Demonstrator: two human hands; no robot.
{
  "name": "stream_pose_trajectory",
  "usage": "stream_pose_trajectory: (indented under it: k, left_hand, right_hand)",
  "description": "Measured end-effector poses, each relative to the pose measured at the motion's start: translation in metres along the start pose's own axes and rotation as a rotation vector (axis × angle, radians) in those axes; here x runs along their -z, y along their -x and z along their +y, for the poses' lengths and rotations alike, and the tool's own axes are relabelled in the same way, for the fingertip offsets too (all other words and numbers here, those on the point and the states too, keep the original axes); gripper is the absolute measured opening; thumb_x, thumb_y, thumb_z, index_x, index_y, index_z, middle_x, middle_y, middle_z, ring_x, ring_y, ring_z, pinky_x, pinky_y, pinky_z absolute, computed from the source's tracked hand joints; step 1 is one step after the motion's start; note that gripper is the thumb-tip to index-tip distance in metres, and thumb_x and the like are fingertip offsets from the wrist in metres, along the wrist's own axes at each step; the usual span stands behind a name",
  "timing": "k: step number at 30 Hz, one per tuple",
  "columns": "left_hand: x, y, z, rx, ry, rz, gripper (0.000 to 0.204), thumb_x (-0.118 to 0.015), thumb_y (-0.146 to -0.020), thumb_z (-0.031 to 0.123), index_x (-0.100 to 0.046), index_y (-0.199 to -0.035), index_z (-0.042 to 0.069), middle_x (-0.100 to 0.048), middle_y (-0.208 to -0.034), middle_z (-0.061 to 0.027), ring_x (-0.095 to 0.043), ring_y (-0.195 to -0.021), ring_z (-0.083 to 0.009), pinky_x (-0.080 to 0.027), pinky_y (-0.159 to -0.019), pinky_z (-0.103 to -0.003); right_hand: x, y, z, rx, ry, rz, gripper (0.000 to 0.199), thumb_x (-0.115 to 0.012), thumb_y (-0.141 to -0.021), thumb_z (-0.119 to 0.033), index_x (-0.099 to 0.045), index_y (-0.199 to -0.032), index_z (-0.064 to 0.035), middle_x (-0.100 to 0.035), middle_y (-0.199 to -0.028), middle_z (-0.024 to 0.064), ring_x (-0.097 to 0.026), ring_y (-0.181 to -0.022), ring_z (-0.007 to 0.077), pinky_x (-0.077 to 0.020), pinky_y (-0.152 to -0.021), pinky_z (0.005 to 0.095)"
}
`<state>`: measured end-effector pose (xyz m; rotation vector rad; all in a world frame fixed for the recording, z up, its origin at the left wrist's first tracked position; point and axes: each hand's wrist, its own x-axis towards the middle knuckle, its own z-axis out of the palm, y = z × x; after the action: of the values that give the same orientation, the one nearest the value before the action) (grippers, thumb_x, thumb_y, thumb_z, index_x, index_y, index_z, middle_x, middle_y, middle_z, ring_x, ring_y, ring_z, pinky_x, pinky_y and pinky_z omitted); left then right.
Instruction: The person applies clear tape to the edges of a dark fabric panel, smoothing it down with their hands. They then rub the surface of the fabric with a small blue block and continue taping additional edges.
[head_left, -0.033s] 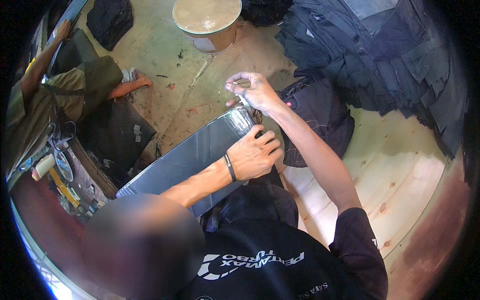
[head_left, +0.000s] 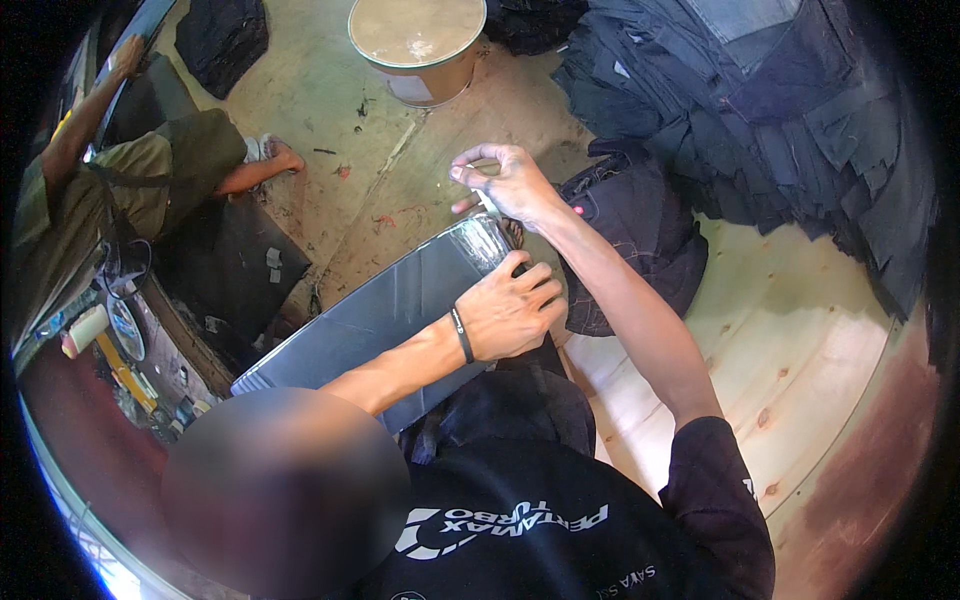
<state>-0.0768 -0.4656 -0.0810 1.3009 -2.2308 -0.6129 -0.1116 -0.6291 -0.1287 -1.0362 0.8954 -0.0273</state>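
A long dark grey panel [head_left: 390,300] with a smooth, shiny face lies slantwise across my lap. Clear, wrinkled tape or film covers its far right end. My left hand [head_left: 508,312], with a black band at the wrist, rests over that end, fingers curled at its edge. Just beyond, my right hand [head_left: 508,190] has thumb and fingers bent together around a small whitish piece [head_left: 487,203], whose kind I cannot make out. A dark patterned bit shows between the panel's end and my right hand. Dark stitched cloth [head_left: 640,240] lies beside my right forearm.
A large heap of dark cut cloth [head_left: 740,110] fills the far right. A round lidded drum [head_left: 415,80] stands at the back. At left, another person's leg [head_left: 250,178] reaches over the floor, near a cluttered work surface [head_left: 150,350]. Pale wooden boards [head_left: 780,330] lie at right.
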Motion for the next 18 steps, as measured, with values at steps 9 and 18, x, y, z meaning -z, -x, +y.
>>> stream_pose_trajectory:
  k: [9, 18]
  left_hand:
    - [-0.002, 0.001, -0.007, -0.006, -0.043, -0.036, 0.028, -0.078, -0.083, 0.033, -0.076, -0.103, 0.013, -0.07, -0.108, -0.0015, -0.061, -0.117, -0.0212, -0.045, -0.102, -0.044]
    - [-0.012, 0.003, -0.007, -0.014, -0.076, 0.088, 0.029, -0.077, -0.081, 0.031, -0.076, -0.103, 0.013, -0.07, -0.108, -0.0021, -0.06, -0.117, -0.0231, -0.045, -0.104, -0.045]
  right_hand:
    - [-0.02, -0.017, -0.044, -0.001, 0.13, 0.025, 0.026, -0.077, -0.103, -0.011, -0.07, -0.119, 0.0092, -0.077, -0.117, 0.0255, -0.076, -0.069, 0.0206, -0.0564, -0.047, 0.029]
    - [-0.048, -0.013, -0.061, 0.028, 0.185, 0.066, 0.023, -0.075, -0.104, -0.01, -0.07, -0.115, 0.0097, -0.078, -0.115, 0.0294, -0.065, -0.055, 0.0123, -0.0506, -0.044, 0.0273]
